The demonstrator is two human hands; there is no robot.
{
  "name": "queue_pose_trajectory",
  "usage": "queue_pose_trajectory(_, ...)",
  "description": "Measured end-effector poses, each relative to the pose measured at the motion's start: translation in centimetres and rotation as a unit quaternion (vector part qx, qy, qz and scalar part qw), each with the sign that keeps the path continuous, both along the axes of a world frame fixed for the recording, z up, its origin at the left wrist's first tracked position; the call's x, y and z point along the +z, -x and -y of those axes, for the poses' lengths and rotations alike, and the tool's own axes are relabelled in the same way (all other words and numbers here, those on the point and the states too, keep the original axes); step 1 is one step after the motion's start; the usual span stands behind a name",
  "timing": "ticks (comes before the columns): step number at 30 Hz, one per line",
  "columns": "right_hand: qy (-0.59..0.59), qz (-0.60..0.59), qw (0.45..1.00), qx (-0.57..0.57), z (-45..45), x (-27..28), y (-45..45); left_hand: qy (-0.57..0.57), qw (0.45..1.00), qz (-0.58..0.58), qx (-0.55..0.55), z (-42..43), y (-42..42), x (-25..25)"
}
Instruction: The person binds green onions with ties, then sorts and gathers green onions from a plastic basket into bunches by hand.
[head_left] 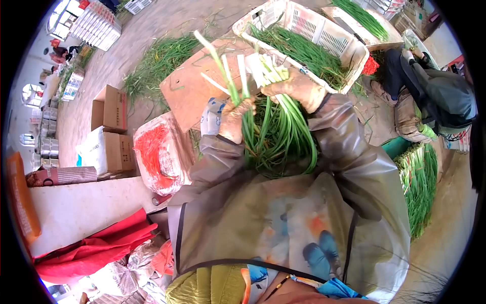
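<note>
Hands at work on green stalks. The left grip is curled closed about a few loose stalks, whose pale ends fan upward and outward above it. The right grip, level with the upper part of its partner and near it, is folded firmly around a thicker bundle; the white ends project beyond the fingers, while green leaves hang below, between the two forearms. Beyond the left grip lies a flat brown board; below and outward from it, a heap of red strands. Beyond the right grip stands a white crate containing further greens.
</note>
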State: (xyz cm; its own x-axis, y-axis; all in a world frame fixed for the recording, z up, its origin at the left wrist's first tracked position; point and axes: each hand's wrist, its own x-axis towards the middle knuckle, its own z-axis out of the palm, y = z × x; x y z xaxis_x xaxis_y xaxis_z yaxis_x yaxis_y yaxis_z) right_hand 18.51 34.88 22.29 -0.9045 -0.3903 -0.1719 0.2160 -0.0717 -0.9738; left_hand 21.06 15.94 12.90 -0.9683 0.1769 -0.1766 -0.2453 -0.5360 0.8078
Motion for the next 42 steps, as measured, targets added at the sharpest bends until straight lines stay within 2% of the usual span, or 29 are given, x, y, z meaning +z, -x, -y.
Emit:
queue_pose_trajectory(3, 0.107, -0.035, 0.994, 0.013, -1.5, 1.1, -0.6, -0.028, 0.998, 0.042, 0.036, 1.8, 0.8, -1.2)
queue_pose_trajectory(5, 0.001, -0.053, 0.999, -0.003, -2.8, -0.6, 1.2, -0.055, 0.997, 0.057, 0.019, 2.5, 0.9, -2.3)
queue_pose_trajectory(7, -0.230, -0.134, 0.955, -0.131, -4.0, -4.9, 4.7, -0.065, 0.997, 0.033, -0.021, 2.7, 0.6, -1.2)
queue_pose_trajectory(8, -0.237, -0.125, 0.942, -0.204, -3.4, -2.1, 3.1, -0.035, 0.999, 0.023, 0.008, 2.0, 0.2, 0.0)
queue_pose_trajectory(9, -0.261, -0.164, 0.915, -0.261, -3.5, -1.9, 2.9, -0.034, 0.999, -0.005, 0.031, 1.6, 0.2, 0.2)
queue_pose_trajectory(11, -0.014, -0.148, 0.964, -0.218, -3.7, -2.3, 2.9, -0.030, 0.999, 0.008, 0.042, 1.5, 0.0, 0.9)
queue_pose_trajectory(12, 0.008, -0.127, 0.968, -0.215, -3.1, -1.2, 1.6, -0.030, 0.999, 0.011, 0.043, 1.5, -0.2, 0.9)
queue_pose_trajectory(13, 0.038, -0.105, 0.980, -0.164, -3.0, -2.1, 1.7, -0.006, 1.000, -0.002, 0.031, 1.6, 0.0, 0.9)
queue_pose_trajectory(15, 0.048, -0.085, 0.989, -0.109, -0.2, -0.1, -0.1, 0.019, 1.000, -0.016, 0.009, 1.2, 0.2, 0.8)
queue_pose_trajectory(16, 0.066, -0.047, 0.991, -0.110, 0.7, 0.2, -0.3, 0.052, 0.998, -0.035, -0.011, 0.4, 0.2, 0.5)
queue_pose_trajectory(17, 0.042, -0.089, 0.992, -0.084, 1.3, -0.2, 0.6, 0.083, 0.995, -0.054, -0.029, -0.6, 0.0, 0.7)
queue_pose_trajectory(18, 0.066, -0.035, 0.996, -0.055, 1.1, -0.2, 0.7, 0.031, 0.998, -0.037, -0.035, -1.6, -0.8, 1.0)
queue_pose_trajectory(19, 0.091, 0.021, 0.995, -0.024, 0.8, -0.1, 0.8, 0.008, 0.995, -0.043, -0.087, -1.8, -0.9, 1.6)
queue_pose_trajectory(21, 0.093, -0.055, 0.994, 0.003, 0.0, 1.7, 0.7, -0.011, 0.997, 0.025, -0.077, -1.5, -1.1, 2.3)
queue_pose_trajectory(23, 0.070, -0.094, 0.992, -0.054, -1.3, 4.1, 0.4, 0.082, 0.993, -0.058, -0.060, -0.1, -0.2, 0.1)
queue_pose_trajectory(24, 0.079, -0.124, 0.986, -0.073, -2.4, 4.9, 0.4, 0.061, 0.996, -0.027, -0.064, 0.3, -0.3, 0.6)
queue_pose_trajectory(25, 0.088, -0.156, 0.979, -0.094, -3.8, 5.5, 0.8, 0.101, 0.989, -0.110, -0.015, 0.7, 0.3, -0.7)
queue_pose_trajectory(27, 0.123, -0.220, 0.958, -0.140, -7.0, 6.2, 1.9, 0.064, 0.997, 0.008, 0.030, 1.3, 0.6, -2.4)
queue_pose_trajectory(29, 0.285, -0.172, 0.927, -0.173, -9.4, 7.6, 1.9, 0.057, 0.997, 0.021, 0.038, 1.8, 0.8, -3.3)
queue_pose_trajectory(30, 0.291, -0.214, 0.923, -0.135, -10.3, 8.1, 2.5, 0.050, 0.997, 0.037, 0.045, 1.9, 0.7, -3.3)
queue_pose_trajectory(31, 0.109, -0.260, 0.943, -0.177, -11.1, 8.0, 2.0, 0.050, 0.997, 0.038, 0.045, 1.9, 0.8, -3.2)
queue_pose_trajectory(33, -0.122, -0.295, 0.936, -0.147, -8.8, 8.8, 1.1, 0.059, 0.998, 0.032, 0.019, 1.6, 0.5, -1.0)
queue_pose_trajectory(34, -0.017, -0.332, 0.941, -0.057, -9.4, 6.8, 2.1, 0.121, 0.990, -0.059, 0.029, 1.0, -0.1, 0.5)
queue_pose_trajectory(35, 0.016, -0.352, 0.936, 0.014, -9.3, 6.8, 2.1, 0.119, 0.990, -0.064, 0.028, 0.7, -0.3, 1.8)
queue_pose_trajectory(37, 0.008, -0.249, 0.968, -0.030, -8.3, 7.4, 0.5, 0.122, 0.989, -0.087, 0.004, 0.2, -1.0, 3.5)
queue_pose_trajectory(39, -0.016, -0.236, 0.968, -0.083, -6.6, 6.6, 0.6, 0.148, 0.986, -0.074, 0.015, -0.3, -1.5, 4.2)
queue_pose_trajectory(41, -0.013, -0.100, 0.994, -0.037, -7.2, 4.5, 1.8, 0.100, 0.989, -0.104, -0.038, -0.2, -1.2, 3.4)
queue_pose_trajectory(42, -0.006, -0.143, 0.988, -0.050, -7.0, 3.3, 2.3, 0.088, 0.990, -0.097, -0.051, -0.3, -1.0, 2.6)
